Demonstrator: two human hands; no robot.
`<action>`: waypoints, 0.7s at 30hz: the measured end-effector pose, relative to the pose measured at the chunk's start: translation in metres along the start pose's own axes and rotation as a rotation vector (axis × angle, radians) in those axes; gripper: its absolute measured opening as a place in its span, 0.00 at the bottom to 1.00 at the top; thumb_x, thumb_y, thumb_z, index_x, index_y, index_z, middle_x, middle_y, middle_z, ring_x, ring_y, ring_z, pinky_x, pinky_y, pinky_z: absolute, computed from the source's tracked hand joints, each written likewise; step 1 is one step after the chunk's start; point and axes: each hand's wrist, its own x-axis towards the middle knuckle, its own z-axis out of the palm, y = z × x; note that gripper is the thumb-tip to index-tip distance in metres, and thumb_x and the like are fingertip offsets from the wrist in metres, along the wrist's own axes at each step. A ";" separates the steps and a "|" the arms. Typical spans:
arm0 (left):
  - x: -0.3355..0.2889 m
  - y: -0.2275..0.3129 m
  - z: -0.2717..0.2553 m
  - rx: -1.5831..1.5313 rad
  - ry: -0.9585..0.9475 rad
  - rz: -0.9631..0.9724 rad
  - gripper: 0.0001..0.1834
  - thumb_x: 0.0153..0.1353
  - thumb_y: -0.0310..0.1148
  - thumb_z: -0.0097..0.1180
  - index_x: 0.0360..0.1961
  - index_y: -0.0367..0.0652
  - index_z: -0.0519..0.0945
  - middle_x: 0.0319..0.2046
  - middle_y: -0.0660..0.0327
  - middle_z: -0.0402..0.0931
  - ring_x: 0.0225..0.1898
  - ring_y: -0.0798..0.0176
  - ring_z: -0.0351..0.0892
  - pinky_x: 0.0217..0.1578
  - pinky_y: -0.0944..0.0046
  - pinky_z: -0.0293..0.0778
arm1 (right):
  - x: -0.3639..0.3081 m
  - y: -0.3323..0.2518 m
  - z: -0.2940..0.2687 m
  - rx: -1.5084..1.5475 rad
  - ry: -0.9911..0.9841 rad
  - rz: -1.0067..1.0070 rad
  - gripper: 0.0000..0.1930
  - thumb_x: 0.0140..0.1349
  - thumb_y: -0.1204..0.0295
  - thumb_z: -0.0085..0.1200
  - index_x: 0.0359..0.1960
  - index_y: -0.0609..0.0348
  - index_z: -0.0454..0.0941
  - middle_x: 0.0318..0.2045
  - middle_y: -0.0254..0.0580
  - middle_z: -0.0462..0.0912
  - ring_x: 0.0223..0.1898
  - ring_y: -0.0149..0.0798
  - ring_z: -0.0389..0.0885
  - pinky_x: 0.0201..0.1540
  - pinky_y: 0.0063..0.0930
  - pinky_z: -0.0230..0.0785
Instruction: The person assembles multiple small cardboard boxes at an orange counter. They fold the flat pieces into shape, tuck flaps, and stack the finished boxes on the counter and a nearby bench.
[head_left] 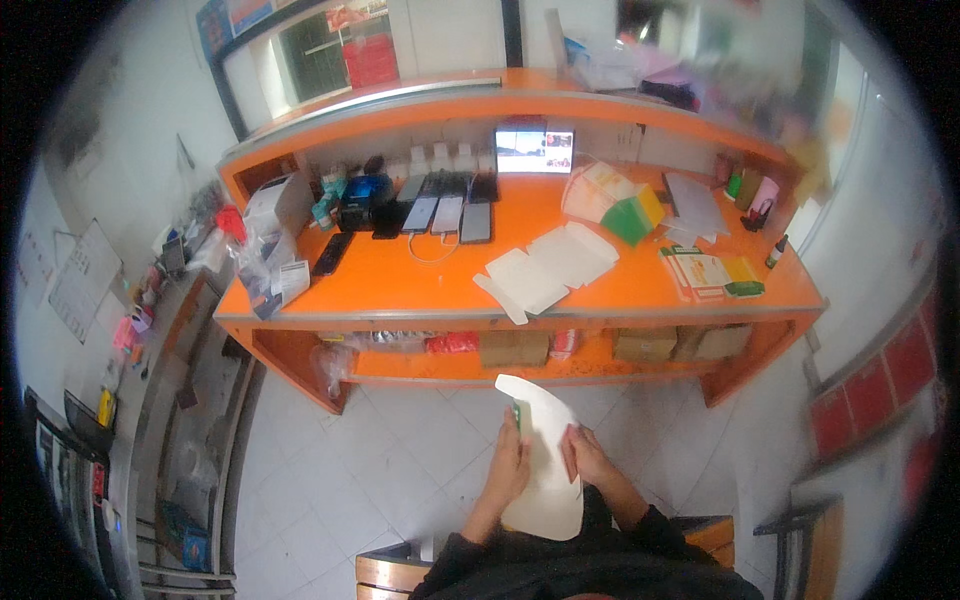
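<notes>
Above my lap, in front of the orange desk, I hold a cream cardboard box blank (546, 470) with its plain side facing up. A bit of green print shows at its left edge. My left hand (511, 462) is closed around that edge, with the thumb on top. On the opposite edge my right hand (592, 458) is closed, its fingers partly hidden. Another unfolded box blank (548, 267) lies plain side up near the front of the desktop. Printed green, yellow and white box blanks (708, 272) lie flat at the right.
Across the orange desk (390, 290) are several phones (448, 213), a lit screen (535, 150), a white printer (277, 207) and a small dark bottle (777, 250). A printed carton piece (632, 217) sits at the back right. Brown cardboard boxes (514, 348) fill part of the lower shelf.
</notes>
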 end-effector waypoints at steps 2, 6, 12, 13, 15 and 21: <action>-0.004 -0.008 0.009 0.018 -0.010 -0.010 0.25 0.51 0.22 0.40 0.51 0.33 0.51 0.38 0.52 0.67 0.37 0.59 0.68 0.39 0.70 0.63 | 0.000 0.001 0.003 -0.294 0.113 -0.134 0.15 0.58 0.65 0.29 0.30 0.63 0.66 0.21 0.41 0.71 0.23 0.34 0.71 0.27 0.23 0.63; 0.003 0.001 -0.009 -0.958 -0.181 -0.619 0.31 0.49 0.24 0.44 0.53 0.37 0.45 0.38 0.53 0.65 0.35 0.64 0.68 0.36 0.73 0.64 | 0.013 0.039 -0.019 -0.771 0.476 -0.564 0.10 0.55 0.74 0.32 0.36 0.65 0.63 0.22 0.44 0.72 0.24 0.32 0.71 0.28 0.23 0.63; 0.004 0.008 -0.022 -0.829 0.053 -0.517 0.34 0.47 0.27 0.48 0.54 0.44 0.46 0.30 0.56 0.64 0.27 0.66 0.68 0.28 0.72 0.66 | 0.001 0.001 0.021 -0.637 0.389 -0.444 0.16 0.51 0.78 0.36 0.44 0.66 0.61 0.23 0.47 0.72 0.25 0.37 0.72 0.29 0.21 0.63; 0.005 0.011 -0.024 -0.595 0.040 -0.395 0.33 0.48 0.28 0.47 0.54 0.46 0.47 0.29 0.55 0.63 0.26 0.64 0.68 0.27 0.71 0.65 | 0.001 -0.004 0.026 -0.616 0.367 -0.464 0.17 0.52 0.73 0.39 0.44 0.67 0.61 0.24 0.47 0.71 0.28 0.34 0.70 0.32 0.22 0.63; 0.007 0.015 -0.027 -0.127 0.018 -0.151 0.31 0.48 0.29 0.47 0.53 0.48 0.50 0.28 0.53 0.61 0.24 0.59 0.67 0.25 0.68 0.65 | 0.001 -0.006 0.031 -0.592 0.323 -0.545 0.17 0.53 0.69 0.42 0.43 0.66 0.64 0.27 0.43 0.72 0.30 0.30 0.69 0.34 0.22 0.62; 0.007 0.016 -0.033 -0.211 -0.021 -0.253 0.22 0.49 0.32 0.45 0.49 0.51 0.61 0.29 0.51 0.60 0.26 0.51 0.66 0.26 0.63 0.65 | 0.003 -0.005 0.040 -0.692 0.262 -0.673 0.16 0.53 0.70 0.44 0.44 0.60 0.64 0.39 0.46 0.69 0.39 0.30 0.68 0.44 0.22 0.58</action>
